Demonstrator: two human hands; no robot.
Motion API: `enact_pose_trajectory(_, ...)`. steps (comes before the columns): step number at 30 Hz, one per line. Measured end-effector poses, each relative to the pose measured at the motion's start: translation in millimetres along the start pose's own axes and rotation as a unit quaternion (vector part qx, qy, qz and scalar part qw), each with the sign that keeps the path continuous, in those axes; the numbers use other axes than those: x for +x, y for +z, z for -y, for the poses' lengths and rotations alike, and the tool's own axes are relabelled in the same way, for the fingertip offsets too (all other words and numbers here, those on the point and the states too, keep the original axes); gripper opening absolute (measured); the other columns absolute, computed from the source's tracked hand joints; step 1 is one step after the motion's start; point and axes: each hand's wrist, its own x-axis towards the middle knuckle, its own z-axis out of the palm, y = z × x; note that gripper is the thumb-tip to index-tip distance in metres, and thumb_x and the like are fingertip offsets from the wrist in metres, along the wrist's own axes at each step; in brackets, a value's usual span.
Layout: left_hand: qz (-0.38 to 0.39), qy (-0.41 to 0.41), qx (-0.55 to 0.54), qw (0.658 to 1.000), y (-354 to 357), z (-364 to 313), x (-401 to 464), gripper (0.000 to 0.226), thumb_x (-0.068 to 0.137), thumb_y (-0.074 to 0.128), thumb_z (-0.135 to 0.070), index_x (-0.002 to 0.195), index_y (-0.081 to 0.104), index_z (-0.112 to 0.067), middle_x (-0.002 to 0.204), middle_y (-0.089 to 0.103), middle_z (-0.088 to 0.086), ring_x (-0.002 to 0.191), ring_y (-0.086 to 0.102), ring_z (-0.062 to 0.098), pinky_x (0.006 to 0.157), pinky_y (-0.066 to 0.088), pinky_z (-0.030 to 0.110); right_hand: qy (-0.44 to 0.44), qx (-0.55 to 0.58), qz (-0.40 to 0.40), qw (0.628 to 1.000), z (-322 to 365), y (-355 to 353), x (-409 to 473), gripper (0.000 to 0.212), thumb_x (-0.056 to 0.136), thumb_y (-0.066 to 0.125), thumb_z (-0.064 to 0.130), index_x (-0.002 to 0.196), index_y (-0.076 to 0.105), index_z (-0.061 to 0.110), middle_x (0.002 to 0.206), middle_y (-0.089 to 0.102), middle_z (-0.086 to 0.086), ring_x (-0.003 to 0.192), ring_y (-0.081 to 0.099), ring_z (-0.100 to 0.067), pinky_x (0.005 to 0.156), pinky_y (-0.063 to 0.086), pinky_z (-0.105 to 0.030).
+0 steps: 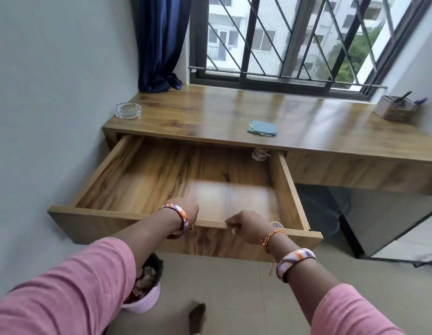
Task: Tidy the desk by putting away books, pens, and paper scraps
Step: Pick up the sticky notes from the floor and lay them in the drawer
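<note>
While both pink sleeves reach forward from the bottom edge, the left hand [186, 210] and the right hand [246, 227] sit on the front panel of the pulled-out drawer [147, 175], fingers curled over its top edge and gripping it; each wrist wears a striped bangle. Below the left arm a pink bin [147, 293] stands on the floor, holding brown scraps. The drawer bottom shows bare wood, with a bundle of rubber bands [260, 154] at its far right corner, partly hidden under the tabletop [210, 110]. On the tabletop, just beyond the drawer and toward the middle, lies a small stack of sticky notes [262, 128], blue-green on top. A glass ashtray [128, 110] rests near the far left corner, and a pen holder [395, 108] with pens stands at the far right by the wall. Behind them a blue curtain [161, 44] hangs beside the barred window [294, 39].
</note>
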Motion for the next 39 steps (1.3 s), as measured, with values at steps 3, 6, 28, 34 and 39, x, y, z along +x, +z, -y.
enact_pose_trajectory(3, 0.033, 0.022, 0.012, 0.999, 3.1, -2.9, -14.6, 0.02, 0.081, 0.065, -0.024, 0.096, 0.07, -0.01, 0.097, 0.07, 0.009, 0.084, 0.066, 0.026, 0.074, 0.052, 0.032, -0.012, -0.009, 0.047, 0.999, 5.0, 0.8, -15.2, 0.028, 0.084, 0.055, 0.008, 0.11, 0.067, 0.012, 0.112, 0.066, -0.011, 0.099, 0.058, -0.026, 0.075, 0.038, -0.023)
enact_pose_trajectory(6, 0.087, 0.045, 0.022, 0.995, 5.5, -5.2, -27.4, 0.03, 0.08, 0.066, -0.031, 0.101, 0.069, -0.01, 0.1, 0.069, 0.006, 0.093, 0.066, 0.027, 0.084, 0.054, 0.036, -0.004, -0.002, 0.072, 0.997, 7.8, 4.4, -30.3, 0.033, 0.084, 0.06, 0.01, 0.117, 0.064, 0.011, 0.119, 0.066, -0.008, 0.101, 0.059, -0.021, 0.076, 0.04, -0.021)
enact_pose_trajectory(28, 0.154, 0.107, 0.063, 0.98, -7.4, -26.9, -94.6, 0.036, 0.084, 0.063, -0.031, 0.099, 0.064, 0.002, 0.082, 0.057, 0.009, 0.073, 0.054, 0.027, 0.071, 0.051, 0.033, 0.041, 0.149, 0.084, 0.984, 9.0, 32.5, -78.1, 0.037, 0.082, 0.068, 0.013, 0.119, 0.063, 0.009, 0.114, 0.068, -0.006, 0.09, 0.05, -0.008, 0.08, 0.038, -0.019)
enact_pose_trajectory(34, 0.205, 0.105, 0.066, 0.971, -16.2, -29.0, -91.3, 0.034, 0.086, 0.06, -0.032, 0.09, 0.063, 0.001, 0.068, 0.055, 0.007, 0.062, 0.053, 0.023, 0.066, 0.054, 0.03, 0.029, 0.139, 0.112, 0.984, 3.4, 29.9, -72.6, 0.034, 0.081, 0.069, 0.018, 0.115, 0.066, 0.013, 0.109, 0.069, -0.003, 0.089, 0.053, -0.01, 0.089, 0.045, -0.027)
enact_pose_trajectory(39, 0.266, 0.114, 0.044, 0.956, -21.9, -29.8, -62.7, 0.044, 0.084, 0.058, -0.047, 0.091, 0.062, -0.004, 0.056, 0.05, -0.001, 0.047, 0.048, 0.011, 0.049, 0.041, 0.022, 0.005, 0.149, 0.182, 0.972, -1.9, 19.7, -63.0, 0.035, 0.083, 0.067, 0.017, 0.117, 0.064, 0.013, 0.114, 0.068, -0.001, 0.091, 0.054, -0.008, 0.088, 0.043, -0.024)
